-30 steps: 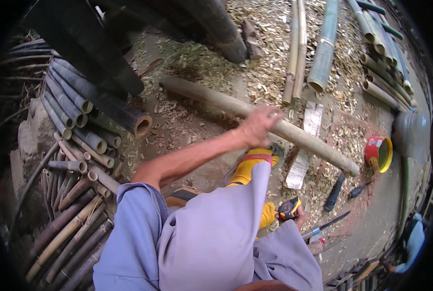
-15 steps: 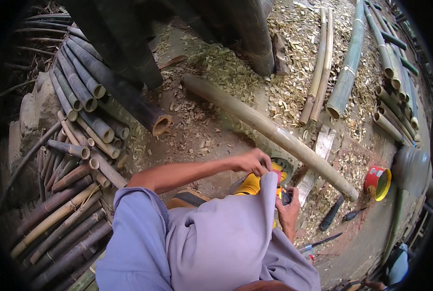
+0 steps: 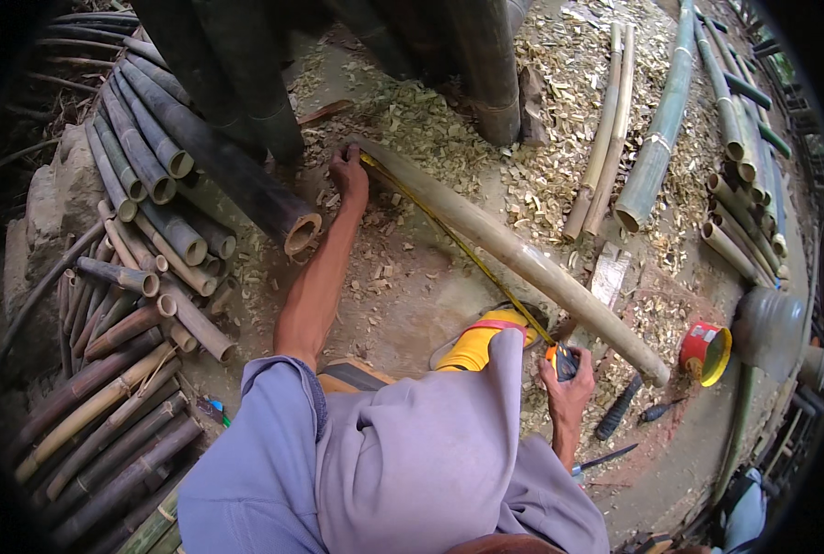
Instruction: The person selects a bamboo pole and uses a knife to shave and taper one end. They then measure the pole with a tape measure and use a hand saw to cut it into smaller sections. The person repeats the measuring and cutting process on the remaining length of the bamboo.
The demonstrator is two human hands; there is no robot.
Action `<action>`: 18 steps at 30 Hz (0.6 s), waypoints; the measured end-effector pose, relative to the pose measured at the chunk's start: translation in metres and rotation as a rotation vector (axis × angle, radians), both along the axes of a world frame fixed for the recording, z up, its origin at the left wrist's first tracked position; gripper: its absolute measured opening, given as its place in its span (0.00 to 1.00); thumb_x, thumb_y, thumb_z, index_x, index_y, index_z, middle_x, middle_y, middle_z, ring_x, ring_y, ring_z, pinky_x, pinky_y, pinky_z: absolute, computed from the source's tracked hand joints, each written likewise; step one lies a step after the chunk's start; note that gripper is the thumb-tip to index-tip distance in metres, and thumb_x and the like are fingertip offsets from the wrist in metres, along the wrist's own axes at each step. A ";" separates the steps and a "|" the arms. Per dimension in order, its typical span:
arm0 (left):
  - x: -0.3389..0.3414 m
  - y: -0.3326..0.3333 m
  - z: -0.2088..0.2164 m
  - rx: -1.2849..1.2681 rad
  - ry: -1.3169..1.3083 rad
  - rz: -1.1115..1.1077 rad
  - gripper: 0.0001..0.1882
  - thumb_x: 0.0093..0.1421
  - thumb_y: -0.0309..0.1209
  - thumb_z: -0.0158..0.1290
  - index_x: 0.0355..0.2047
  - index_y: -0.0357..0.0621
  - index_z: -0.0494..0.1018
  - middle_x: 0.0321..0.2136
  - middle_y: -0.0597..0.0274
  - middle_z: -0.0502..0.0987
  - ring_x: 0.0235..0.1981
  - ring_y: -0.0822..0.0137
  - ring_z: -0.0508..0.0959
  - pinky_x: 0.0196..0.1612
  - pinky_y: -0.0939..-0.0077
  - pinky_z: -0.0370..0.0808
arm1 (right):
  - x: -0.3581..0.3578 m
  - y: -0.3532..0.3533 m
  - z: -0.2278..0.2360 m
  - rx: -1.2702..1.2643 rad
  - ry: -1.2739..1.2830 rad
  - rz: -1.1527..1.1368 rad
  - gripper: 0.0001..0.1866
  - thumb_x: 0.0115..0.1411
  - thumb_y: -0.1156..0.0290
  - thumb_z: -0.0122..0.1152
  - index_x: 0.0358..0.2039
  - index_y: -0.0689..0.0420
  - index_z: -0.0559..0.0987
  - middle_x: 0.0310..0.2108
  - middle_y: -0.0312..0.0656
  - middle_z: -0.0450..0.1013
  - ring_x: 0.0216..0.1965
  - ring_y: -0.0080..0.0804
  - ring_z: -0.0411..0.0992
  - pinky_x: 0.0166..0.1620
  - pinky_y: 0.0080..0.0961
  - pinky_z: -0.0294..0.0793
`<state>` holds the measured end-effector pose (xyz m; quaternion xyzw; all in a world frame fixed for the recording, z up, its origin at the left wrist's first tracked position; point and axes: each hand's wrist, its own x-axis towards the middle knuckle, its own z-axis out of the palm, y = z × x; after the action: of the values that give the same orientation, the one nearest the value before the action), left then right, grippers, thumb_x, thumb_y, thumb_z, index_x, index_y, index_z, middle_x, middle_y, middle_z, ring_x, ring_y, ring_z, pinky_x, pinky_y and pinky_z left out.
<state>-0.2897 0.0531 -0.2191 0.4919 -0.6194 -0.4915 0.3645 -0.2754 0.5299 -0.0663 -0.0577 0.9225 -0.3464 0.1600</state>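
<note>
A thick, pale bamboo pole [image 3: 513, 247] lies slantwise across the ground before me, its far end at the upper left. At that far end my left hand [image 3: 348, 172] pinches the tip of a yellow tape measure blade [image 3: 458, 241]. The blade runs out along the near side of the pole. My right hand [image 3: 567, 379] grips the dark case of the tape measure [image 3: 565, 361], close to the pole's near right part. Over my foot I see yellow footwear [image 3: 486, 343] with a red strap.
Cut bamboo poles [image 3: 126, 305] are stacked on the left. More poles [image 3: 667, 120] lie at upper right among wood chips. At right are a red and yellow tin [image 3: 704, 353], dark-handled tools [image 3: 619, 406] and a blade [image 3: 606, 458]. Upright dark poles [image 3: 481, 74] stand ahead.
My left hand has moved from beside my foot to the pole's far end, drawing out the tape blade. My right hand has shifted slightly right with the case.
</note>
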 end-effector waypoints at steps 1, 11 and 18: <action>-0.004 -0.003 0.000 -0.021 -0.048 0.046 0.14 0.63 0.34 0.49 0.36 0.31 0.72 0.28 0.52 0.75 0.29 0.59 0.72 0.36 0.62 0.67 | -0.002 -0.005 -0.003 -0.004 0.034 0.024 0.25 0.44 0.61 0.70 0.39 0.61 0.72 0.33 0.51 0.73 0.34 0.46 0.73 0.41 0.36 0.72; -0.020 -0.042 -0.010 -0.106 -0.330 0.217 0.16 0.63 0.36 0.48 0.40 0.32 0.72 0.36 0.44 0.75 0.37 0.50 0.74 0.40 0.59 0.68 | -0.021 -0.053 -0.016 -0.168 0.134 0.123 0.24 0.45 0.58 0.71 0.34 0.62 0.72 0.29 0.51 0.70 0.31 0.49 0.70 0.36 0.40 0.70; -0.008 -0.065 -0.052 0.002 -0.354 0.145 0.21 0.61 0.41 0.51 0.47 0.35 0.71 0.45 0.45 0.73 0.44 0.49 0.73 0.45 0.57 0.70 | -0.039 0.013 -0.026 0.036 0.341 -0.102 0.26 0.42 0.62 0.69 0.42 0.61 0.75 0.38 0.54 0.69 0.38 0.49 0.72 0.43 0.38 0.73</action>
<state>-0.2976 -0.0120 -0.2708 0.6144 -0.6363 -0.3702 0.2838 -0.3141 0.5427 -0.0927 -0.0660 0.9441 -0.3226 -0.0156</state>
